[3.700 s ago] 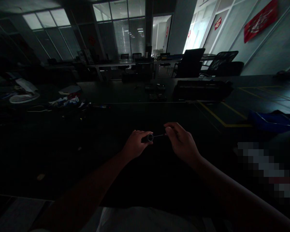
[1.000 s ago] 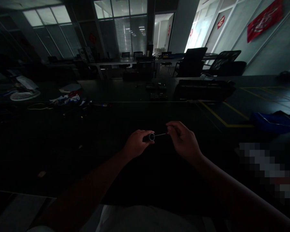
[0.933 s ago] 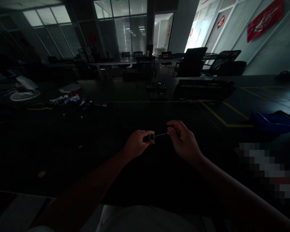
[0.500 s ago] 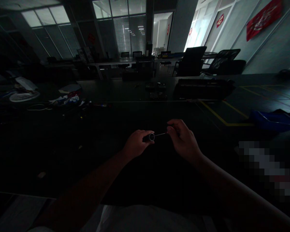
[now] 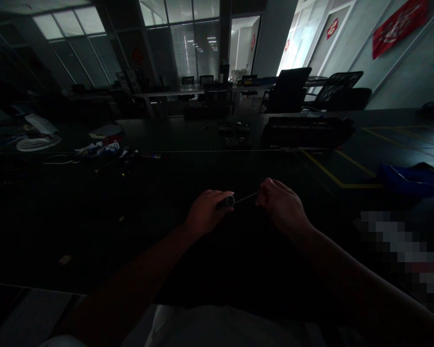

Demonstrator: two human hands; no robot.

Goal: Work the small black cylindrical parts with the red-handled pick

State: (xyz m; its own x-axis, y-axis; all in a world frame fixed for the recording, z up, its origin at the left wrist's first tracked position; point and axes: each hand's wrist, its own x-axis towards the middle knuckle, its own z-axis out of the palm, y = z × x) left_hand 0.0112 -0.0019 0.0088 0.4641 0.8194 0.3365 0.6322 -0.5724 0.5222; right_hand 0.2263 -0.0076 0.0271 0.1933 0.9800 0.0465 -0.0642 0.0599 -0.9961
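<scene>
Our left grip [image 5: 205, 212] round a dark tube [image 5: 230, 201], our right grip [image 5: 282, 205], now curled tighter, pinching a thin rod [image 5: 246, 197], red 福 sign [image 5: 332, 29]

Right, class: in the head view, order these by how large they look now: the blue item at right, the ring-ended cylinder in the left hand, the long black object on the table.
1. Long black object
2. Blue item, reaching the picture's edge
3. Ring-ended cylinder, partly covered by the left hand
</scene>
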